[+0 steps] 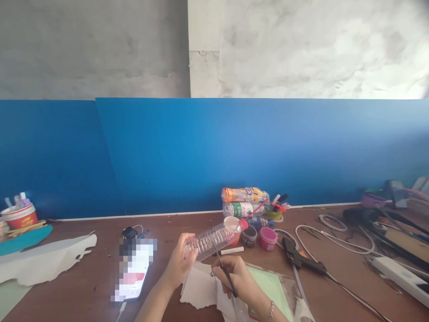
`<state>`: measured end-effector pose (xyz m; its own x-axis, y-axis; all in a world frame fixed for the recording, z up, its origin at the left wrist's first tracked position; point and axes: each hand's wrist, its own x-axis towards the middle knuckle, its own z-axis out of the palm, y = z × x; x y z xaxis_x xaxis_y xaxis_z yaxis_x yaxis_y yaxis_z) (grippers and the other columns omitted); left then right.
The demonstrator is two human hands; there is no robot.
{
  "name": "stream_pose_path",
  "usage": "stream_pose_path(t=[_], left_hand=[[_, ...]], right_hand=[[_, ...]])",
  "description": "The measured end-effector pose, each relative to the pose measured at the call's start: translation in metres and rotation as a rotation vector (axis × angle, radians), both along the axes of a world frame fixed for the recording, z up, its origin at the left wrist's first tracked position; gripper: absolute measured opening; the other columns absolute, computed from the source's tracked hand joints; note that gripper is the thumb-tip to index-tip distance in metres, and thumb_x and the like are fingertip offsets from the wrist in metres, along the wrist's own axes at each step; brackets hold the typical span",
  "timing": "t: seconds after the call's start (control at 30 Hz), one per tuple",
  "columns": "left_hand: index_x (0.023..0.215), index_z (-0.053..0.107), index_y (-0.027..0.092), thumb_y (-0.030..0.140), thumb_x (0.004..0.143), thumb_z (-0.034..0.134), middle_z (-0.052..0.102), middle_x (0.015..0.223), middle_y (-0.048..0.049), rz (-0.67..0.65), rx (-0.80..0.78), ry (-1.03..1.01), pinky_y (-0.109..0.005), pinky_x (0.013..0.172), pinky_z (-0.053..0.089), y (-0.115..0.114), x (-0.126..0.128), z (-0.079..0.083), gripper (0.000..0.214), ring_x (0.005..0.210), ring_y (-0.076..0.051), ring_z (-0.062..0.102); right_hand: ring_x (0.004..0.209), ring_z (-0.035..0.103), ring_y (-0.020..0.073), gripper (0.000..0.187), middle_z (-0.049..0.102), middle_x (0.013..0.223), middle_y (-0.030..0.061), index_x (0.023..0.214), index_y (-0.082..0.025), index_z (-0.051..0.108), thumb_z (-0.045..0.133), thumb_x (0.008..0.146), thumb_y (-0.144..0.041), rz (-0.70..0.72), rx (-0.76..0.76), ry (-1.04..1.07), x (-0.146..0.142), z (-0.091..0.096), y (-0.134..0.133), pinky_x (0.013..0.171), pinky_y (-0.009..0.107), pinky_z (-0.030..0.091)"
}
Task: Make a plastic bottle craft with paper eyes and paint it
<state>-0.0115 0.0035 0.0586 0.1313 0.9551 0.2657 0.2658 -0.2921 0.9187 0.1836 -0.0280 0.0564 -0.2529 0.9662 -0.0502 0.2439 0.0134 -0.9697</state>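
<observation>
My left hand (178, 264) is closed around the bottom end of a clear plastic bottle (214, 239) that lies tilted, its red cap (243, 224) pointing up and to the right. My right hand (234, 277) grips a pair of black-handled scissors (225, 268), with the blades reaching up against the underside of the bottle. Under both hands lie white paper pieces (199, 288) and a pale green sheet in a clear sleeve (273, 290) on the brown table (83, 286).
A lit phone (134, 270) lies at the left, with torn white paper (43, 259) beyond it. Several bottles (244, 201), small paint pots (267, 238), a black glue gun (296, 257), cables and a power strip (400, 275) crowd the right. A blue board (214, 152) backs the table.
</observation>
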Motion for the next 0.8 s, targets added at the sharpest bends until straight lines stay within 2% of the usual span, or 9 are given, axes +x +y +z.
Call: stream_pose_path(t=[0.13,0.27,0.33,0.4,0.47,0.57,0.67,0.8], left_hand=[[0.116,0.045,0.022,0.039,0.082,0.051,0.057,0.121,-0.0114,-0.001,0.010,0.003,-0.040,0.094,0.041,-0.002,-0.001,0.000,0.038,0.117,-0.026,0.050],[0.118,0.047,0.023,0.042,0.082,0.054,0.053,0.126,-0.0114,0.017,0.034,-0.056,-0.041,0.099,0.038,-0.004,0.002,-0.002,0.041,0.122,-0.028,0.046],[0.124,0.043,0.024,0.046,0.081,0.054,0.050,0.130,-0.0126,0.057,-0.007,-0.176,-0.040,0.095,0.043,-0.004,0.006,-0.003,0.050,0.121,-0.028,0.047],[0.133,0.032,0.027,0.053,0.080,0.051,0.047,0.131,-0.0143,0.073,-0.128,-0.333,-0.038,0.081,0.051,-0.003,0.012,-0.003,0.062,0.106,-0.026,0.059],[0.136,0.025,0.027,0.061,0.080,0.046,0.051,0.124,-0.0153,0.048,-0.272,-0.434,-0.033,0.058,0.052,-0.002,0.016,-0.003,0.069,0.076,-0.020,0.066],[0.123,0.037,0.022,0.064,0.079,0.042,0.061,0.096,-0.0075,0.061,-0.338,-0.433,-0.023,0.039,0.036,0.000,0.019,-0.003,0.061,0.043,-0.008,0.051],[0.113,0.041,0.022,0.059,0.082,0.044,0.055,0.070,0.0048,0.077,-0.283,-0.368,-0.020,0.040,0.025,0.000,0.018,-0.002,0.049,0.037,-0.004,0.034],[0.111,0.042,0.022,0.055,0.080,0.050,0.047,0.062,0.0085,0.030,-0.199,-0.301,-0.021,0.047,0.028,-0.003,0.017,-0.001,0.045,0.044,-0.006,0.037]], right_hand=[[0.032,0.032,0.0058,0.021,0.039,0.038,-0.0077,0.065,-0.016,0.059,0.054,0.074,-0.034,-0.025,0.026,-0.004,-0.002,0.003,-0.002,0.033,0.018,0.025],[0.034,0.032,0.0055,0.021,0.038,0.040,-0.0074,0.061,-0.016,0.057,0.055,0.074,-0.033,-0.065,0.054,-0.033,-0.003,0.004,-0.001,0.035,0.018,0.024],[0.036,0.033,0.0055,0.019,0.039,0.042,-0.0071,0.062,-0.016,0.057,0.055,0.074,-0.030,-0.059,0.072,-0.034,-0.002,0.003,0.001,0.036,0.018,0.025],[0.036,0.034,0.0057,0.017,0.040,0.043,-0.0068,0.064,-0.015,0.058,0.055,0.074,-0.028,-0.044,0.091,-0.032,-0.001,0.000,0.003,0.036,0.018,0.026],[0.037,0.036,0.0060,0.016,0.042,0.044,-0.0065,0.065,-0.015,0.059,0.056,0.074,-0.028,-0.032,0.109,-0.033,0.000,-0.002,0.004,0.037,0.018,0.028],[0.036,0.037,0.0064,0.015,0.043,0.043,-0.0064,0.067,-0.015,0.059,0.057,0.074,-0.028,-0.027,0.106,-0.037,0.000,-0.003,0.004,0.036,0.018,0.028],[0.035,0.037,0.0066,0.014,0.043,0.042,-0.0067,0.070,-0.015,0.061,0.058,0.073,-0.028,-0.037,0.070,-0.017,-0.001,-0.002,0.002,0.036,0.017,0.028],[0.037,0.038,0.0071,0.014,0.045,0.044,-0.0059,0.070,-0.015,0.062,0.056,0.073,-0.027,-0.030,0.045,0.013,-0.001,0.001,0.000,0.036,0.018,0.029]])
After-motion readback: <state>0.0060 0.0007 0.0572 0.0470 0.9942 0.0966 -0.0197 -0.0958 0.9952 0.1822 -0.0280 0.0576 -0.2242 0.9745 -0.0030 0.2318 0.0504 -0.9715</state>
